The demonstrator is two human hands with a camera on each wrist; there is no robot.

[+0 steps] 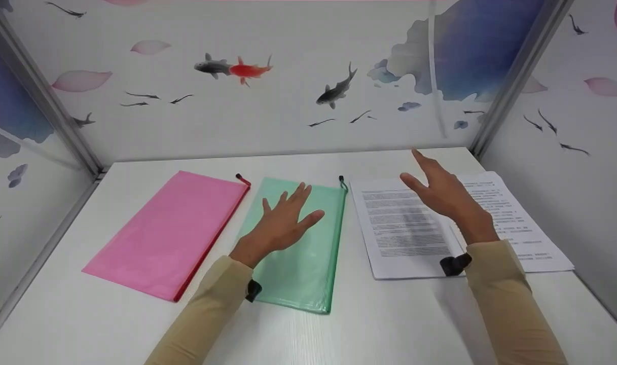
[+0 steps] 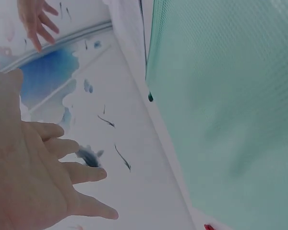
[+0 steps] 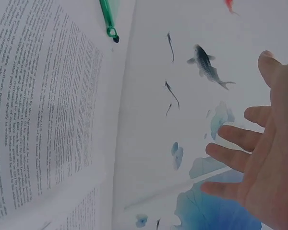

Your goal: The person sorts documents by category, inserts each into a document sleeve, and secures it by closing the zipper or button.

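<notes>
A green zip document pouch (image 1: 298,263) lies flat on the white table, its zipper along the right side. Above it hovers my left hand (image 1: 278,223), fingers spread and holding nothing; the left wrist view shows a gap between that hand (image 2: 33,172) and the pouch (image 2: 230,105). My right hand (image 1: 442,195) is held over the printed papers (image 1: 407,223), thumb apart from the straight fingers, palm bare. In the right wrist view this hand (image 3: 264,153) is clear of the sheets (image 3: 43,105). To the left lies a pink zip pouch (image 1: 171,233) with a red zipper.
A second stack of printed sheets (image 1: 516,228) lies on the right, partly behind my right forearm. White panels (image 1: 288,121) painted with fish and petals enclose the table (image 1: 298,339) at the back and sides. Metal posts (image 1: 521,76) stand at the corners.
</notes>
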